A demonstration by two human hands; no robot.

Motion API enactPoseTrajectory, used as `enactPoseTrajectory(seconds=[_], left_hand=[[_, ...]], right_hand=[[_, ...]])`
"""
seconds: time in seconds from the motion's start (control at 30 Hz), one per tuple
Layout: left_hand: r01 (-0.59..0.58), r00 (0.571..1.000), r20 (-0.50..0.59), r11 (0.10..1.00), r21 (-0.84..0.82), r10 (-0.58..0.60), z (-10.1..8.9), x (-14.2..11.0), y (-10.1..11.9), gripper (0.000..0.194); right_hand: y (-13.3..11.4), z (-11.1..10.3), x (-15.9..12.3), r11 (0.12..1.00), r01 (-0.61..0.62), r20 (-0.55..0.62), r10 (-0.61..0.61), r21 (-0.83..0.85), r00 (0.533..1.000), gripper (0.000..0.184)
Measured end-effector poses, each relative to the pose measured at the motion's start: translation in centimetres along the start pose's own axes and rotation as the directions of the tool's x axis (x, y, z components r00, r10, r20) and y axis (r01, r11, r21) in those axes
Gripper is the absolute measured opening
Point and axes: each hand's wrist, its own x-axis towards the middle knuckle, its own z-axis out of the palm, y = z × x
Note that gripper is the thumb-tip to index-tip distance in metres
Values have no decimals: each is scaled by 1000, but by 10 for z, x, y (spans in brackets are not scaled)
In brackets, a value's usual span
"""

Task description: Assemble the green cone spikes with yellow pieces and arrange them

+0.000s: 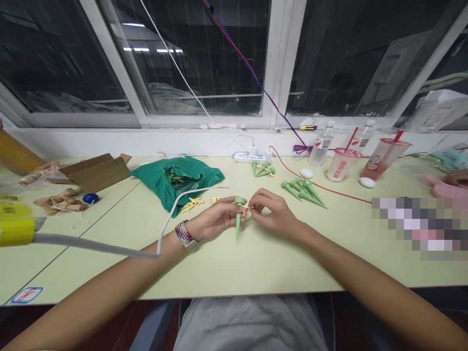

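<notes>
My left hand [223, 214] is closed around a green plastic spike [238, 226], its round cap up and its point down, above the table. At the spike's side sits a small yellow plastic piece [245, 208]. The thumb and index finger of my right hand [270, 209] pinch at the outer end of that yellow piece. More yellow pieces [192, 204] lie in a loose pile left of my left hand. Several green spikes [305, 191] rest to the right, beyond my right hand. Farther back are other spikes [262, 169] with yellow pieces on them.
A green plastic bag [153, 178] with green parts inside lies back left. A white cable [98, 247] crosses above my left forearm. A power strip [249, 157], a water bottle [321, 146] and drink cups [341, 165] stand along the back. A cardboard box [93, 173] sits left.
</notes>
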Motion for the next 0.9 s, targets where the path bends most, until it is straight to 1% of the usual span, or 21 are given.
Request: enactPoseTrajectory(seconds=[0.07,0.13,0.17,0.23,0.3,0.33,0.4,0.43,0.5,0.53,0.57,0.6,0.63,0.67,0.7,0.73,0.77,0.8,0.83,0.87,0.9], left_hand=[[98,995,-2,993,-64,-98,-4,2,0,5],[185,982,1,972,-147,-187,-7,4,0,3],[223,974,8,956,-190,-225,-8,4,1,4],[295,954,30,919,-263,-298,-9,4,3,5],[350,934,47,885,-306,-353,-10,4,4,6],[362,929,46,878,-313,-367,-10,4,4,7],[356,932,38,890,-285,-361,-10,4,4,6],[329,943,34,910,-251,-331,-10,4,4,5],[225,974,29,963,-147,-223,-8,2,3,4],[156,988,32,984,-82,-154,-6,1,3,5],[79,996,36,997,-15,-78,-3,-1,3,8],[0,999,38,999,53,-2,-1,-2,3,13],[-73,997,37,990,123,68,2,-4,3,19],[-136,991,32,970,199,132,5,-5,3,26],[-194,980,20,939,283,197,8,-6,2,32],[-240,966,2,897,372,258,10,-7,1,36],[-269,951,-14,847,459,309,12,-7,0,38],[-282,937,-26,799,531,348,13,-7,-1,39],[-287,927,-34,763,579,374,14,-7,-2,39],[-287,922,-39,747,600,386,14,-7,-2,40],[-285,922,-43,748,599,385,14,-6,-2,40]], right_hand=[[2,-4,0,986,90,67,-81,-141,994,16],[1,-9,1,937,179,158,-137,-298,978,24],[0,-13,2,913,214,200,-151,-347,968,27],[-1,-19,6,894,261,269,-167,-365,948,29],[-2,-22,8,898,299,326,-191,-323,926,28],[-2,-23,8,903,308,342,-200,-300,918,28],[-1,-21,7,922,279,309,-192,-268,931,27],[-1,-18,6,940,238,264,-171,-245,949,25],[-3,-12,3,985,104,141,-84,-141,987,18],[-3,-9,2,998,11,76,-7,-58,997,14],[-4,-5,2,994,-100,28,99,43,995,13],[-5,-2,2,962,-225,9,226,156,974,16],[-5,1,2,899,-351,21,359,263,933,21],[-4,5,3,811,-465,62,475,355,878,27],[-2,8,3,715,-555,116,565,425,817,33],[1,11,3,626,-619,172,624,474,763,38],[3,14,3,555,-661,218,659,506,720,43],[5,16,3,504,-686,251,678,525,690,47],[7,18,3,473,-701,272,689,534,672,49],[8,19,2,458,-709,282,694,536,662,50],[9,20,2,458,-707,277,697,538,662,49]])
